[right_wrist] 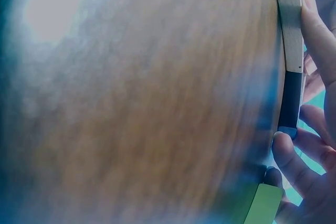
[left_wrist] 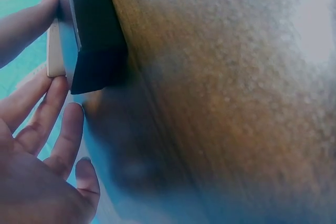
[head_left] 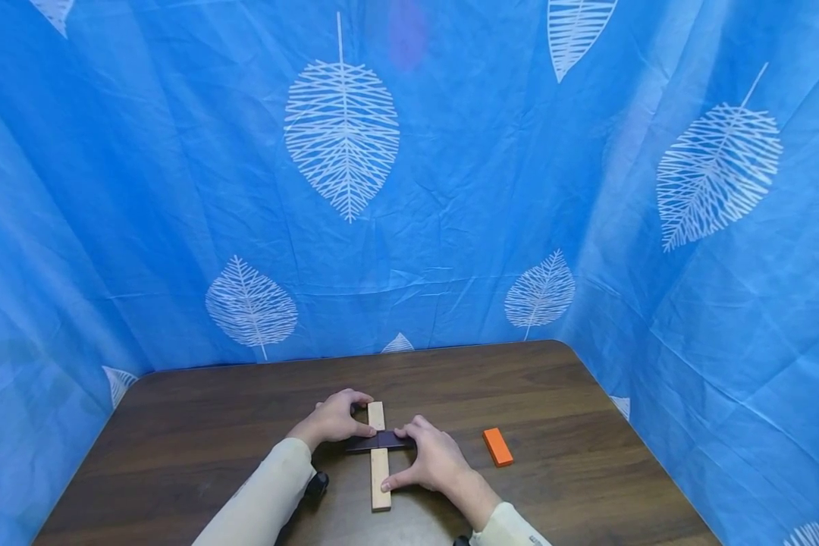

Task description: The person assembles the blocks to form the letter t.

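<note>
Light wooden blocks and dark blocks form a cross on the table. In the head view, the far light block (head_left: 376, 415) and near light block (head_left: 381, 481) stand in line, with a left dark block (head_left: 362, 444) and right dark block (head_left: 396, 439) between them. My left hand (head_left: 336, 417) puts its thumb at the left dark block and its fingers beside the far light block's end. Across from it, my right hand (head_left: 435, 459) rests its thumb on the near light block, while its fingertips touch the right dark block's outer end. Both hands have spread fingers.
An orange block (head_left: 497, 447) lies alone on the brown wooden table (head_left: 553, 394), right of my right hand. A blue curtain with white leaf prints (head_left: 450, 189) hangs behind the table and along its sides.
</note>
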The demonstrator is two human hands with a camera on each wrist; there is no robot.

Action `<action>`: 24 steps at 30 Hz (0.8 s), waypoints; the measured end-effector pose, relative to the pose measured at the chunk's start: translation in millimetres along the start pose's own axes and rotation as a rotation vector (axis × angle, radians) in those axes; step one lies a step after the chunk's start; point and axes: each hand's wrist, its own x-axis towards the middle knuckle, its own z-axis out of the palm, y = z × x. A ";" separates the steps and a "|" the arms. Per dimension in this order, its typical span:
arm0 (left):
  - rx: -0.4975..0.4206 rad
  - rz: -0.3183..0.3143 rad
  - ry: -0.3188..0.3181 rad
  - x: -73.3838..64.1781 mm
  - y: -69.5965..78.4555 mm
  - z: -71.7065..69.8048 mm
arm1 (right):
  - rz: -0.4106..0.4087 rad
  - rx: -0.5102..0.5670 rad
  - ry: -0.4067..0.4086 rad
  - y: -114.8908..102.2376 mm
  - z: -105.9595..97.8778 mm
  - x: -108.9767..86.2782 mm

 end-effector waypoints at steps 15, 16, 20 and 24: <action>-0.004 0.019 -0.007 0.0 -1.1 1.3 | 0.003 -0.006 -0.009 -0.1 -0.1 0.4; 0.000 0.023 -0.007 -0.2 -1.2 1.4 | 0.003 -0.004 -0.009 0.0 -0.3 0.4; 0.028 0.046 -0.007 -1.6 -1.3 1.2 | 0.004 0.004 -0.011 -0.2 -1.1 0.1; 0.059 0.074 -0.019 -3.4 -0.4 0.7 | -0.002 -0.001 -0.005 -0.3 -1.7 -0.4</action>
